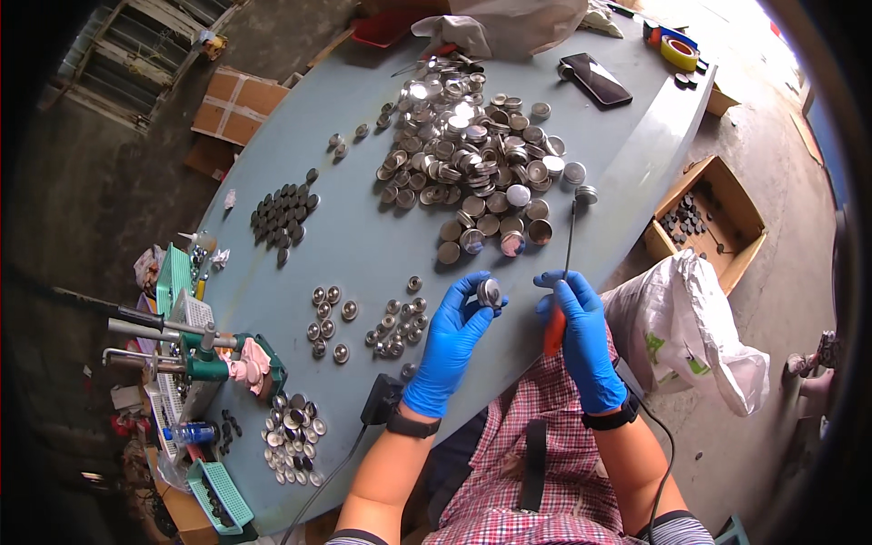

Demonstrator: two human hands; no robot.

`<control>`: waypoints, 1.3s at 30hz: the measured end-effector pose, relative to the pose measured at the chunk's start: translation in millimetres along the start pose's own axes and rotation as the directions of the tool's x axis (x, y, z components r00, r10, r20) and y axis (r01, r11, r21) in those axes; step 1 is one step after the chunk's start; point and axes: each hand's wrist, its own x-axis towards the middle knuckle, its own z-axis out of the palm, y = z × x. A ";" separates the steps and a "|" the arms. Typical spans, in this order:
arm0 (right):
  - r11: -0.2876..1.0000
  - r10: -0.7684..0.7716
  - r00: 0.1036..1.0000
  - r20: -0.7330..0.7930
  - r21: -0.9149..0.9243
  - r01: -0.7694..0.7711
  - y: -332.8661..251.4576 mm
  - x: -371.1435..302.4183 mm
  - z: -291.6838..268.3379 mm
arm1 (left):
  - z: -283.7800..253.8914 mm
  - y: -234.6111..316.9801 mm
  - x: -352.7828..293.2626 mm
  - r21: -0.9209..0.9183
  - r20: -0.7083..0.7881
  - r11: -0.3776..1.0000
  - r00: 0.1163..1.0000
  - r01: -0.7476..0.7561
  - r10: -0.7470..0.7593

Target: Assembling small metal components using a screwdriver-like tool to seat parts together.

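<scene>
Both my hands wear blue gloves. In my left hand (443, 354), a small round silver metal cap (489, 292) is pinched between thumb and fingers, just above the table's near edge. A screwdriver with a red handle (554, 331) is gripped in my right hand (586, 350), its long thin shaft pointing away from me. The shaft's far end lies close to a lone metal cap (587, 194); whether they touch I cannot tell. Beyond my hands spreads a large heap of round metal caps (472, 145). Left of my left hand sit small ring-shaped metal parts (398, 329).
Black discs (283, 213) and shiny cups (295, 438) form groups at left, near a green hand press (207, 359). A phone (596, 80) and yellow tape (678, 53) lie far right. A cardboard box (727, 222) and white plastic bag (686, 331) stand right of the table (363, 227).
</scene>
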 end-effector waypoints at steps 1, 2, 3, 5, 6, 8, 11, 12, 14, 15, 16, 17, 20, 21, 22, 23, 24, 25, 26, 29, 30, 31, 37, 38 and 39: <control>1.000 0.005 1.000 0.002 -0.025 -0.005 0.1 -5.7 0.6 | 0.1 1.8 -8.2 -0.158 0.025 0.987 0.999 -0.028 0.033; 1.000 0.012 1.000 0.002 -0.025 -0.012 -0.3 -11.3 0.3 | 2.8 6.0 -16.2 -0.243 0.024 0.970 1.000 -0.001 0.007; 0.998 0.021 1.000 0.002 -0.052 -0.021 -0.3 -17.4 -0.1 | 2.9 8.0 -23.2 -0.244 0.020 0.970 1.000 0.003 0.002; 0.996 0.037 0.999 0.002 -0.078 -0.036 -0.9 -30.4 1.5 | 3.1 11.7 -36.1 -0.367 0.111 0.929 0.994 0.047 -0.006; 0.977 -0.026 0.999 0.027 -0.212 0.031 -1.5 -37.3 5.1 | 6.8 14.3 -41.5 -0.388 0.128 0.921 0.992 0.030 0.022; 0.947 -0.082 0.989 0.123 -0.298 0.116 -9.4 -53.2 17.6 | 6.1 8.5 -52.1 -0.315 0.117 0.949 0.993 0.021 0.017; 0.974 -0.106 0.957 0.270 -0.164 0.154 -10.3 -66.2 37.1 | 10.9 10.8 -64.5 -0.266 0.137 0.963 0.990 0.050 -0.013; 0.965 -0.007 0.961 0.277 -0.250 0.079 -20.1 -68.9 41.9 | 10.8 11.3 -67.6 -0.297 0.181 0.951 0.983 0.088 -0.034; 0.980 0.084 0.956 0.281 -0.196 -0.029 -27.0 -70.9 44.5 | 10.7 12.0 -71.7 -0.332 0.218 0.937 0.975 0.106 -0.034; 0.981 0.171 0.941 0.292 -0.141 -0.134 -28.1 -72.6 45.5 | 11.0 13.5 -73.0 -0.332 0.216 0.937 0.976 0.106 -0.034; 0.983 0.169 0.949 0.264 -0.118 -0.142 -25.1 -74.0 45.9 | 11.5 15.6 -74.4 -0.292 0.202 0.953 0.979 0.086 -0.026; 0.983 0.170 0.949 0.266 -0.119 -0.143 -22.8 -74.7 46.3 | 11.7 16.7 -75.5 -0.250 0.189 0.966 0.982 0.064 -0.016; 0.978 0.208 0.962 0.175 -0.011 -0.209 -16.2 -74.3 44.5 | 11.6 17.0 -85.1 -0.191 0.132 0.981 0.991 0.023 0.003; 0.977 0.208 0.969 0.135 0.014 -0.212 -14.8 -74.0 41.3 | 11.7 17.4 -88.7 -0.215 0.108 0.976 0.994 0.033 -0.010; 0.980 0.194 0.971 0.138 0.015 -0.197 -15.8 -74.6 35.6 | 12.9 20.0 -91.4 -0.216 0.107 0.976 0.994 0.033 -0.010; 0.983 0.180 0.973 0.144 0.016 -0.184 -16.2 -75.2 32.4 | 14.6 24.2 -94.6 -0.147 0.031 0.989 1.000 0.005 -0.001; 0.982 0.182 0.972 0.148 0.015 -0.186 -18.7 -78.4 34.1 | 15.0 26.8 -97.4 -0.075 -0.045 0.997 0.999 -0.017 0.014; 0.985 0.173 0.969 0.177 -0.046 -0.167 -23.8 -83.6 36.3 | 13.4 28.1 -98.9 -0.075 -0.049 0.997 0.999 -0.019 0.015; 0.983 0.166 0.965 0.205 -0.108 -0.146 -26.2 -88.3 36.9 | 11.9 29.3 -99.6 0.203 -0.047 0.974 0.992 -0.104 0.116; 0.967 0.157 0.922 0.354 -0.245 -0.071 -24.1 -96.4 35.9 | 11.0 38.5 -103.9 0.589 0.045 0.770 0.961 -0.246 0.273; 0.966 0.181 0.921 0.345 -0.236 -0.101 -23.1 -97.6 36.4 | 12.3 42.3 -106.4 0.679 0.081 0.679 0.949 -0.277 0.306; 0.966 0.182 0.920 0.346 -0.238 -0.102 -23.9 -98.2 36.6 | 14.2 45.9 -108.6 0.758 0.122 0.577 0.935 -0.305 0.334; 0.853 0.406 0.778 0.480 0.106 -0.510 -20.2 -101.7 34.3 | 20.7 57.7 -119.9 0.766 0.118 0.562 0.928 -0.312 0.354; 0.851 0.401 0.772 0.494 0.112 -0.514 -19.7 -104.7 35.8 | 20.8 59.3 -121.6 0.766 0.117 0.562 0.927 -0.312 0.355; 0.851 0.401 0.771 0.494 0.111 -0.513 -16.2 -105.3 32.0 | 21.4 61.0 -123.8 0.773 0.110 0.560 0.932 -0.298 0.344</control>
